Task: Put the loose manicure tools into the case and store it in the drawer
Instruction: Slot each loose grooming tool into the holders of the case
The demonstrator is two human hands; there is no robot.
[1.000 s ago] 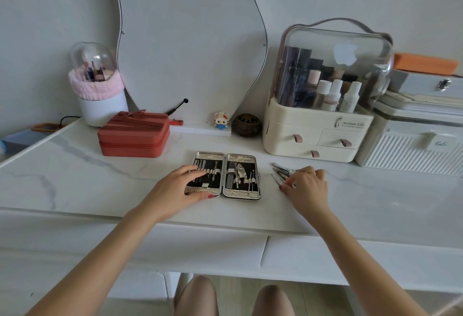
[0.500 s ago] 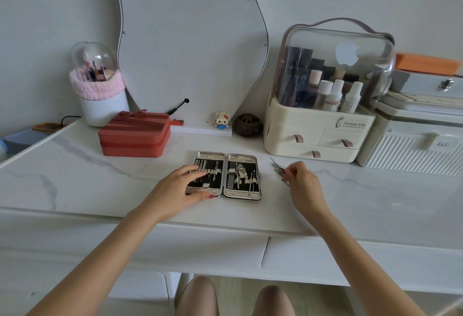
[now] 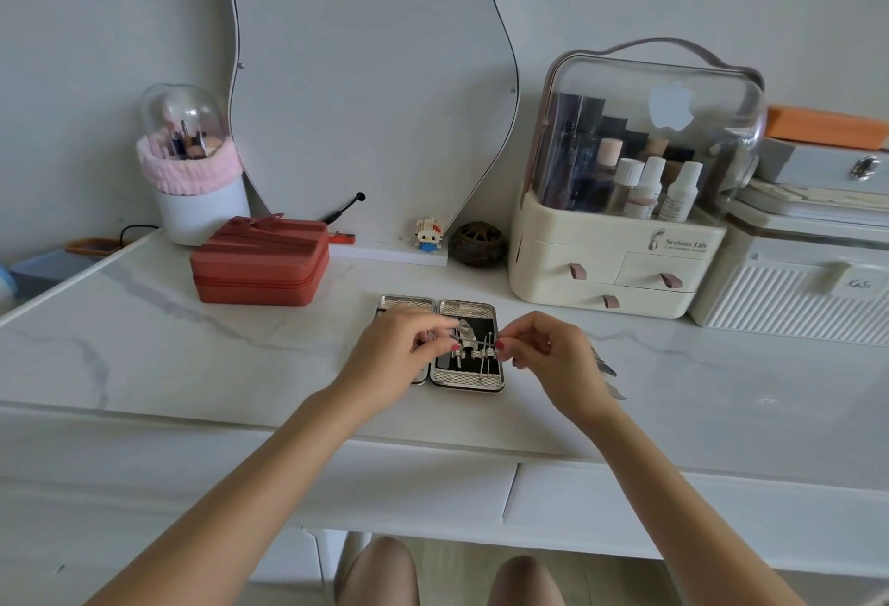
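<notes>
— Where's the camera?
— On the person's head, looking forward and down, close over the table (image 3: 144, 365).
— Other views?
— None; the left hand (image 3: 389, 360) and right hand (image 3: 553, 360) sit centre.

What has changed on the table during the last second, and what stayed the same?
The right hand left the loose tools and moved left over the open case, now pinching one thin tool. The left hand shifted right, fingers reaching toward it. The case, red box and remaining loose tools stayed put.
</notes>
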